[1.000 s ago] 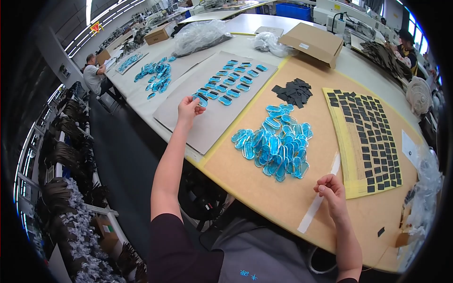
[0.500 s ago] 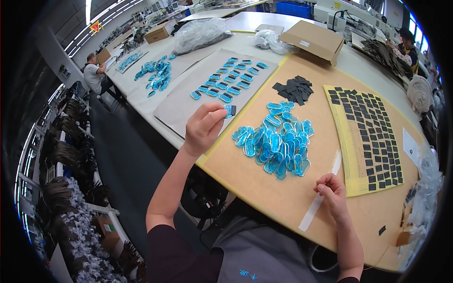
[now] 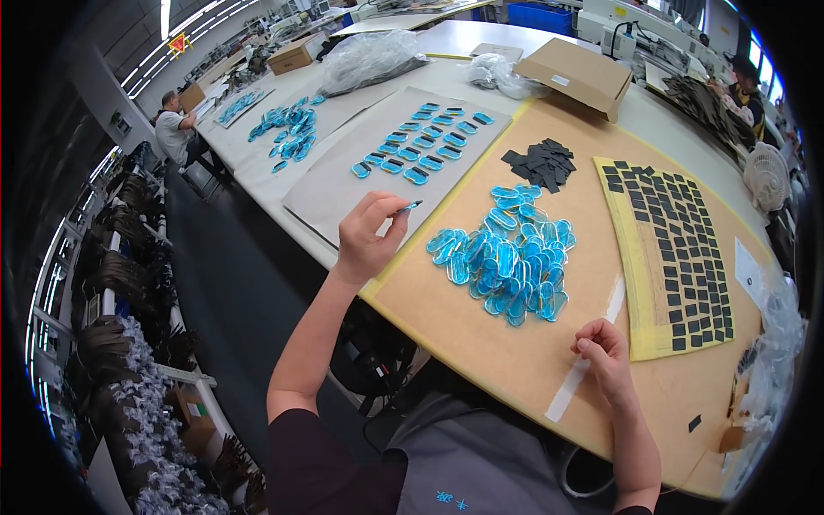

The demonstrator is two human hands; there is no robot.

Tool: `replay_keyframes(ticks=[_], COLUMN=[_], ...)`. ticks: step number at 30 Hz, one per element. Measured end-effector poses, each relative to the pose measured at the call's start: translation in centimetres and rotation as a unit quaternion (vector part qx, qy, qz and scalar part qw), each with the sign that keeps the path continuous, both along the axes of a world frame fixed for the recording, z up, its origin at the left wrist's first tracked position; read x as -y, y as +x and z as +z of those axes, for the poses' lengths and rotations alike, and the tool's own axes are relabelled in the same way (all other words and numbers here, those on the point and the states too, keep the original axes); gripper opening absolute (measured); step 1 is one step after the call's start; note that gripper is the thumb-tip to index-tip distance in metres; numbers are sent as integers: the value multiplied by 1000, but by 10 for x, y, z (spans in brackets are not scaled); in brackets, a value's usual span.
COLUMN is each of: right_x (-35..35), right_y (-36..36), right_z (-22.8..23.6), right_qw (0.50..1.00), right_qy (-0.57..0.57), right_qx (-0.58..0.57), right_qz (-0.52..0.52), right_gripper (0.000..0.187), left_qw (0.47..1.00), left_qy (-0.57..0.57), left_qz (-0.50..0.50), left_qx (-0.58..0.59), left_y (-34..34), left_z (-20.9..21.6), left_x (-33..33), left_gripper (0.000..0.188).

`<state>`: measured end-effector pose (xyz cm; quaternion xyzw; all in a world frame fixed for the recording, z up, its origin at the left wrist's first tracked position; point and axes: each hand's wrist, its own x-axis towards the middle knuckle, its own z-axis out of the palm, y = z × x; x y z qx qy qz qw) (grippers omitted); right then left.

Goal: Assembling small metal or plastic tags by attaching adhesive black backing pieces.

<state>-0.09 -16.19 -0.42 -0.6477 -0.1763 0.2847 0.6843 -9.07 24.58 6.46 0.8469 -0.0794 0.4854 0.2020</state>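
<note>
Between thumb and forefinger, my left hand (image 3: 369,236) pinches a small blue oval piece with a black patch (image 3: 412,206), now seen nearly edge-on. It is above the near edge of a grey sheet (image 3: 313,206), where similar blue oval pieces with black patches (image 3: 409,154) lie in rows. My right hand (image 3: 606,354) is over the tan board, fingers curled and thumb against them; whatever it may hold is hidden. Between the hands lies a heap of glossy blue oval pieces (image 3: 506,257) with pale rims. Behind it is a pile of black patches (image 3: 541,163).
A yellow sheet (image 3: 639,335) with rows of black patches lies right. Farther back are an open cardboard box (image 3: 575,73), plastic bags (image 3: 373,62) and another blue heap (image 3: 292,129). One loose black patch (image 3: 694,423) lies near the right edge. Co-workers (image 3: 172,133) sit at a distance.
My left hand has tipped the blue oval piece, so its face has turned to a thin edge. The right hand stays about where it was. The view has shifted slightly.
</note>
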Motion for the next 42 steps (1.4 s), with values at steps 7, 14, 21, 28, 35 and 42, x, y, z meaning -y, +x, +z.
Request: replay_keyframes(ticks=[7, 14, 21, 28, 35, 42], right_x=[0, -3, -3, 2, 0, 3], right_y=[-3, -3, -2, -2, -3, 7], right_z=[4, 8, 8, 3, 10, 0], right_qw=[1000, 1000, 999, 999, 999, 998], right_qy=[-1, -6, -18, -16, -33, -32], right_qx=[-7, -19, -28, -24, -28, -27], right_qz=[8, 11, 13, 16, 24, 42], right_gripper=[9, 7, 8, 8, 10, 12], left_qw=[863, 791, 901, 907, 929, 959], left_qy=[-488, -591, -158, -71, -90, -10], left_qz=[33, 46, 315, 306, 233, 204], left_qx=[-127, -151, -252, -282, -272, -196], left_y=[36, 63, 51, 70, 80, 97], left_z=[-49, -78, -79, -93, -99, -95], left_x=[-109, -150, -153, -120, -155, -119], left_gripper=[31, 37, 51, 32, 19, 14])
